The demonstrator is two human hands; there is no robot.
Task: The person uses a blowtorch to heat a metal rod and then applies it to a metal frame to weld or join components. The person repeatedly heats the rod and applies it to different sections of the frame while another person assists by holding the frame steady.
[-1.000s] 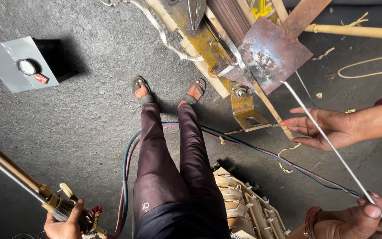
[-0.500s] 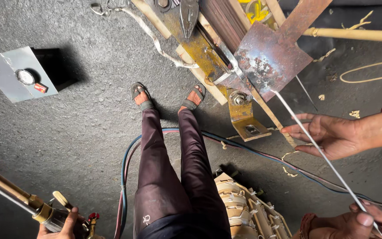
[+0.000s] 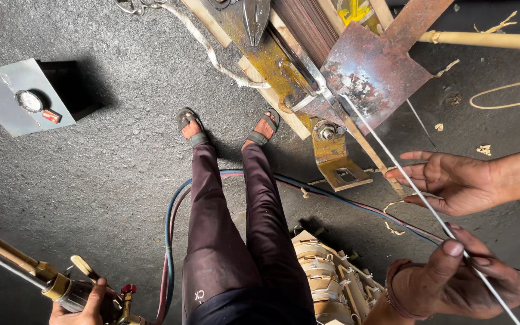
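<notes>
My left hand (image 3: 82,304) at the bottom left grips the handle of a brass gas torch (image 3: 55,283) whose tube runs off the left edge. At the bottom right, my right hand (image 3: 452,283) pinches a thin metal rod (image 3: 392,162). The rod slants up and left, and its tip rests on a rusty steel plate (image 3: 374,72). Another person's hand (image 3: 446,180) reaches in from the right, palm open, just beside the rod. My legs in maroon trousers and sandals stand in the middle.
Blue and red hoses (image 3: 170,241) curve over the dark floor by my legs. A yellow metal bracket (image 3: 338,162) sits under the plate. A grey box with a gauge (image 3: 16,99) lies at the left, and a ribbed beige part (image 3: 326,271) by my right leg.
The rod's tip has moved up onto the rusty plate. My left hand with the torch has dropped lower in view. The other person's hand stays open beside the rod.
</notes>
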